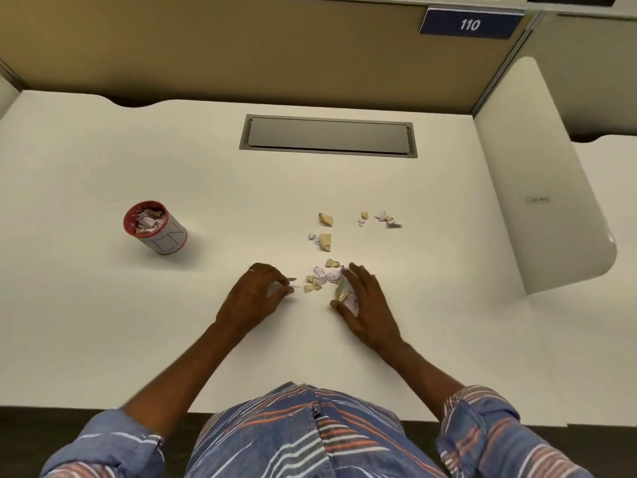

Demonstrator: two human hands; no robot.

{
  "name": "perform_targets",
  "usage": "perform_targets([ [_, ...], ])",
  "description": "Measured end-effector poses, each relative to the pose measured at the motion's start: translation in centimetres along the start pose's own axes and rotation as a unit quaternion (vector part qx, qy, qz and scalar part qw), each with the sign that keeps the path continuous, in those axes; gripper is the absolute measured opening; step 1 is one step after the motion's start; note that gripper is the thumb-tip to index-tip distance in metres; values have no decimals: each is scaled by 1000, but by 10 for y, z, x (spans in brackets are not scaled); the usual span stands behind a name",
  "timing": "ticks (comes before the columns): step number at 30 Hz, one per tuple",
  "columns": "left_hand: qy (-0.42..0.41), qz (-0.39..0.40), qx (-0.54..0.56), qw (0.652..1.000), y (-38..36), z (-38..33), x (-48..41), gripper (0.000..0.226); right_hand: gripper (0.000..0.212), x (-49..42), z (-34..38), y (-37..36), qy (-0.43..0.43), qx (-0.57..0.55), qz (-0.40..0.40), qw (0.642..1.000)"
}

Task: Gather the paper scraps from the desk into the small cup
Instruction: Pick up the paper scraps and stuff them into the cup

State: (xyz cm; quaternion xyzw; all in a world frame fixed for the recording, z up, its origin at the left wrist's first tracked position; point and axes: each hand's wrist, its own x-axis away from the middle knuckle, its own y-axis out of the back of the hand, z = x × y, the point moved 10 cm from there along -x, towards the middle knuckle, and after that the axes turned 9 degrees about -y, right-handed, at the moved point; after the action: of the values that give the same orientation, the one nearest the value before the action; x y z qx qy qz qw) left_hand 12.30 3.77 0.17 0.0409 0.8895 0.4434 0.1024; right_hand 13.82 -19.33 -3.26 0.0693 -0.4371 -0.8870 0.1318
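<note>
1 head-worn wide-angle camera looks forward and steeply down, close over the desk [172, 322].

This looks like an office or study cubicle. A white desk [103, 174] is walled by a tan partition [206, 46] at 12 o'clock, with a plate numbered "110" [470, 24] at 1 o'clock. A grey cable hatch [328, 136] is set into the desktop toward 12 o'clock.
</note>
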Motion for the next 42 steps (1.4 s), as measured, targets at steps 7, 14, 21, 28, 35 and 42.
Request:
perform_targets([
  [7, 24, 48, -14, 998, -11, 7, 3, 45, 22, 12, 28, -8, 83, 71, 24, 994],
  [14, 116, 100, -177, 972, -16, 17, 26, 72, 35, 30, 11, 31, 84, 102, 35, 991],
  [21, 173, 109, -118, 972, -33, 5, 23, 68, 74, 46, -12, 2, -58, 104, 150, 981],
  [28, 121, 139, -161, 969, -53, -23, 10, 47, 67, 44, 33, -29, 5, 182, 161, 970],
  [35, 33, 116, -178, 977, -50, -30, 8, 31, 47, 41, 42, -19, 63, 189, 136, 971],
  [42, -30, 38, -91, 995, -42, -26, 8, 24, 31, 24, 40, -26, 42, 255, 153, 954],
])
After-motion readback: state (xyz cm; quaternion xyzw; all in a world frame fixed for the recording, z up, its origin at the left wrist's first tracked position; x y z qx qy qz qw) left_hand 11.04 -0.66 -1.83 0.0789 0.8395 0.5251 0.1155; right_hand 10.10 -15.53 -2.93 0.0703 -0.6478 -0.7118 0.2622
